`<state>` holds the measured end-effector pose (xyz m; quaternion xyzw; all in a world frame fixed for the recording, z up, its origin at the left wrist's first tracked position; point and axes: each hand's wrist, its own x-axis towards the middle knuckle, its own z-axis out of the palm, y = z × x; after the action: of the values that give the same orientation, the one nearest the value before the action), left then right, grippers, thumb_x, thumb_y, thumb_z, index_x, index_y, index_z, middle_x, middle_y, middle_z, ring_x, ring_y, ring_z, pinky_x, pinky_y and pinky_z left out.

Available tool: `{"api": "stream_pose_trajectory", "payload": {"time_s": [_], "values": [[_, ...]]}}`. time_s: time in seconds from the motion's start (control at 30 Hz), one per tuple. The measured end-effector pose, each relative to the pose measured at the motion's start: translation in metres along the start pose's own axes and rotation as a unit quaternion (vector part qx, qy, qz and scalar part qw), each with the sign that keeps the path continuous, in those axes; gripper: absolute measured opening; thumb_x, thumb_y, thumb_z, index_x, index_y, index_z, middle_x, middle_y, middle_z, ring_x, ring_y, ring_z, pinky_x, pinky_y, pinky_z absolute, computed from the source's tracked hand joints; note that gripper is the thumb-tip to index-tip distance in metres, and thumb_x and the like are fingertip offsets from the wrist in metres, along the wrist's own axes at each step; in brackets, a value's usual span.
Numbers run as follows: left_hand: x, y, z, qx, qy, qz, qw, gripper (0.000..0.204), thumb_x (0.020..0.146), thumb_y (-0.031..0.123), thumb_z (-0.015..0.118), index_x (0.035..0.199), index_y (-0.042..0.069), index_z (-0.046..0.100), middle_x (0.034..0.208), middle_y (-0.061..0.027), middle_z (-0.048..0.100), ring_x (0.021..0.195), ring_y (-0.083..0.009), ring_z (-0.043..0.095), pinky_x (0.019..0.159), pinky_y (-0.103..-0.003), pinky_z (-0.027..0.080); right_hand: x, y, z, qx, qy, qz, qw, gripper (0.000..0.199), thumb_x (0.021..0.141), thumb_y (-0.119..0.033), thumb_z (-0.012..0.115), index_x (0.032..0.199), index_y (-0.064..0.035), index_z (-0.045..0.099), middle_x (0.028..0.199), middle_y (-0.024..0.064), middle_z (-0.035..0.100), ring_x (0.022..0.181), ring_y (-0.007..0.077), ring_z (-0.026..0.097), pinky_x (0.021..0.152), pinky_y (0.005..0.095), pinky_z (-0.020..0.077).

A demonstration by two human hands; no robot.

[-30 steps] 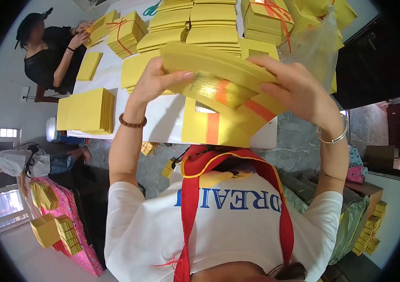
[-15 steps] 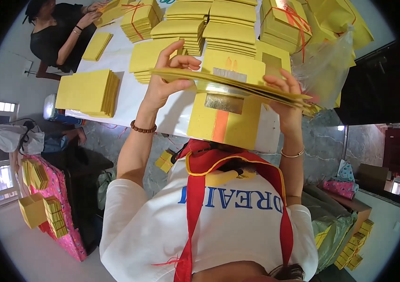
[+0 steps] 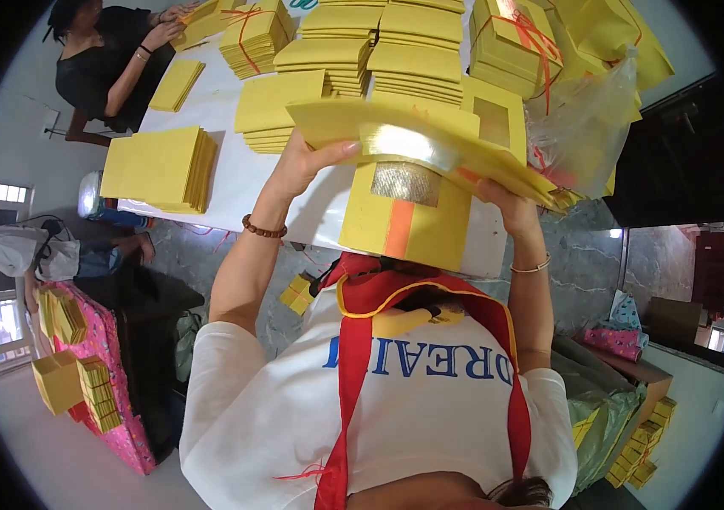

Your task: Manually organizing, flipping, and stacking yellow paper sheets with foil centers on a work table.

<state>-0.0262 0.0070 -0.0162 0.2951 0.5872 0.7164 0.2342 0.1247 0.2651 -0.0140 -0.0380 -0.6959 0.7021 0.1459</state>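
Observation:
My left hand [image 3: 301,168] grips the left end of a thin sheaf of yellow paper sheets [image 3: 328,124], its thumb on the near side and the other fingers hidden behind. At the opposite end my right hand [image 3: 511,206] is closed on the same sheaf. A shiny foil patch catches the light in the middle of the face turned to me. Below it, at the table's near edge, lies yellow paper [image 3: 364,223] with a foil rectangle and an orange stripe. Folded yellow stacks [image 3: 281,100] lie just beyond my left hand.
Bundles tied with red string [image 3: 253,38] and a clear plastic bag [image 3: 583,127] lie on the white-covered table [image 3: 239,183]. A yellow stack [image 3: 154,168] sits at left. Across the table a person in black [image 3: 111,59] handles yellow paper. Another person [image 3: 35,246] is at far left.
The sheaf has tilted from nearly edge-on, so its broad face now shows. My left fingers, raised above it before, have gone behind it; my right fingers are now hidden too.

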Motion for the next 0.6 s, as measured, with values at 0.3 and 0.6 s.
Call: {"api": "stream_pose_trajectory", "payload": {"time_s": [0.3, 0.6], "values": [[0.001, -0.017, -0.013, 0.066, -0.007, -0.071, 0.995, 0.033, 0.08, 0.018, 0.067, 0.106, 0.002, 0.057, 0.096, -0.0024, 0.06, 0.086, -0.0091, 0.055, 0.074, -0.025, 0.045, 0.012, -0.007, -0.007, -0.033, -0.061, 0.041, 0.997, 0.034, 0.081, -0.01, 0.064, 0.112, -0.0005, 0.053, 0.102, 0.0018, 0.058, 0.093, 0.0103, 0.053, 0.078, 0.0248, 0.0443], [-0.002, -0.027, -0.006, 0.032, 0.002, -0.04, 0.999, 0.03, 0.083, 0.017, 0.064, 0.108, 0.001, 0.057, 0.092, 0.0001, 0.06, 0.08, -0.0073, 0.052, 0.07, -0.023, 0.043, 0.01, 0.004, -0.005, -0.011, -0.049, 0.049, 0.998, 0.031, 0.084, -0.013, 0.06, 0.112, -0.0005, 0.054, 0.101, 0.0018, 0.058, 0.091, 0.0097, 0.053, 0.078, 0.0249, 0.0442]]}}
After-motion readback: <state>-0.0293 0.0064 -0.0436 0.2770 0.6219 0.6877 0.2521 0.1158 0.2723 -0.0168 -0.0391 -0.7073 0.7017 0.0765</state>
